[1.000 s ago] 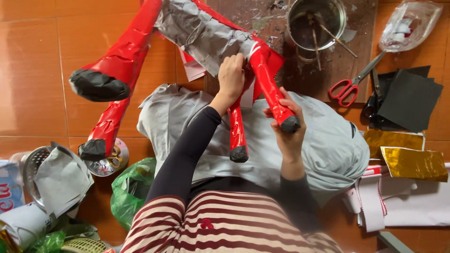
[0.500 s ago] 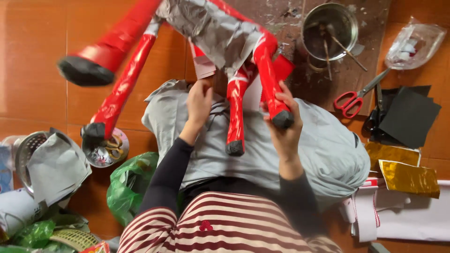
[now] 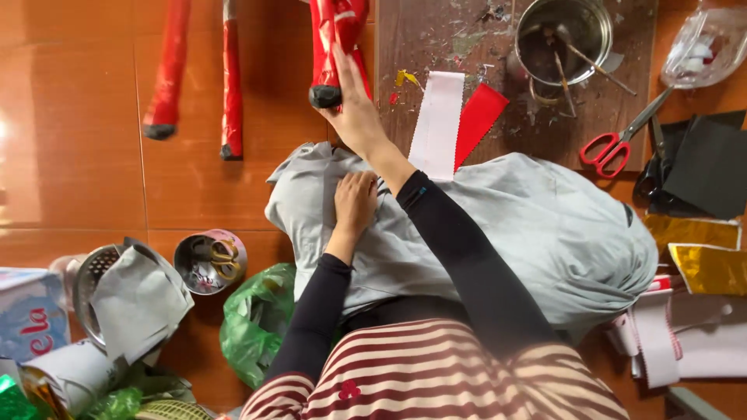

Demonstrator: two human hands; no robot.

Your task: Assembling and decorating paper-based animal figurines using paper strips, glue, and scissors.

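- Toward twelve o'clock, the right hand (image 3: 356, 109) reaches up and closes its fingers round a red leg with a black tip (image 3: 331, 47) of a paper-wrapped figure, thumb and fingers clamped on it just above the tip.
- Two more red legs (image 3: 167, 70) hang down at eleven o'clock, side by side yet apart, each ending in a dark tip over the orange floor tiles (image 3: 70, 117).
- At the centre, the left hand (image 3: 355, 204) lies flat on a grey cloth (image 3: 529, 233) spread over the lap, fingers together and pressed against the fabric, holding nothing.
- Just past the right wrist, at one o'clock, a white strip (image 3: 436, 124) and a red piece (image 3: 478, 117) lie touching on a paint-flecked wooden board (image 3: 436, 39).
- A metal pot with sticks (image 3: 564, 39) stands on that board, and red-handled scissors (image 3: 618, 144) lie at two o'clock.
- Black sheets (image 3: 708, 163) and gold foil pieces (image 3: 704, 249) sit at three o'clock.
- Down at eight o'clock lie a white-and-blue carton with red lettering (image 3: 31, 323), a small tin holding scissors (image 3: 208, 260) and a green plastic bag (image 3: 257, 319).
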